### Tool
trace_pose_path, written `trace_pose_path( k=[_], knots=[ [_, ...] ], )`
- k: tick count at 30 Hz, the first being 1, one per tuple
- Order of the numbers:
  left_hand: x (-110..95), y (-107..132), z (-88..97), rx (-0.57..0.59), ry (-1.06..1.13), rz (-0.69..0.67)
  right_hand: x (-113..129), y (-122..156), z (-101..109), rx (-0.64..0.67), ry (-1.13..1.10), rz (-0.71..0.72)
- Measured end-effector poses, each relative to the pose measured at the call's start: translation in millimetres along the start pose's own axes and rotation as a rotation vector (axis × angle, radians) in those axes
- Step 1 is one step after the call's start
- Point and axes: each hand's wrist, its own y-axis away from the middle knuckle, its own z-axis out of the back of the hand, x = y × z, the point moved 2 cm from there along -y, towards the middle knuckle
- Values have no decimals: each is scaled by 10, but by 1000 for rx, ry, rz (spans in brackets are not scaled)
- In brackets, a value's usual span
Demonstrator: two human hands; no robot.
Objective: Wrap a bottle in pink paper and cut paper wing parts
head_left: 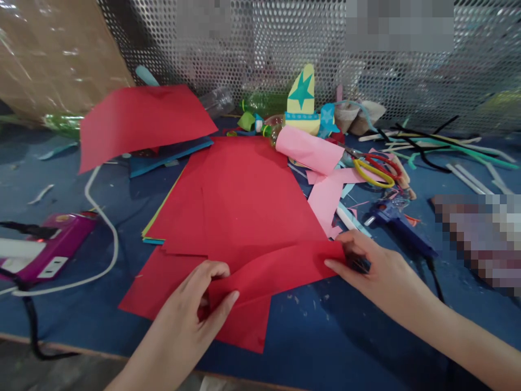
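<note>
Both hands hold one sheet of red paper (260,190), whose near edge is curled up into a strip. My left hand (195,309) pinches the left corner of that edge between thumb and fingers. At the right corner, my right hand (366,263) grips it the same way. Beneath lie more red sheets (244,331), fanned out toward the table's front, with yellow and blue edges showing at the left of the stack. Another red sheet (146,119) stands bent at the back left, over a blue piece (171,156).
To the right are a blue glue gun (401,225), scissors (376,171) with red and yellow handles, and pink paper scraps (325,203). A pink-wrapped bottle (307,149) lies behind. At left sit a purple power strip (61,244) and a white cord (116,239).
</note>
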Motion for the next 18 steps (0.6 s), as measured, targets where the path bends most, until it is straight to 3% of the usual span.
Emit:
trace_pose_path(
  k=[4, 12, 18],
  knots=[
    [-33, 10, -4, -26, -26, -13, -18, 8, -7, 97, -44, -82],
    [28, 57, -14, -37, -31, 13, 37, -6, -32, -12, 76, 6],
    [-43, 10, -34, -59, -97, -98, 39, -30, -74, -52, 126, 103]
  ],
)
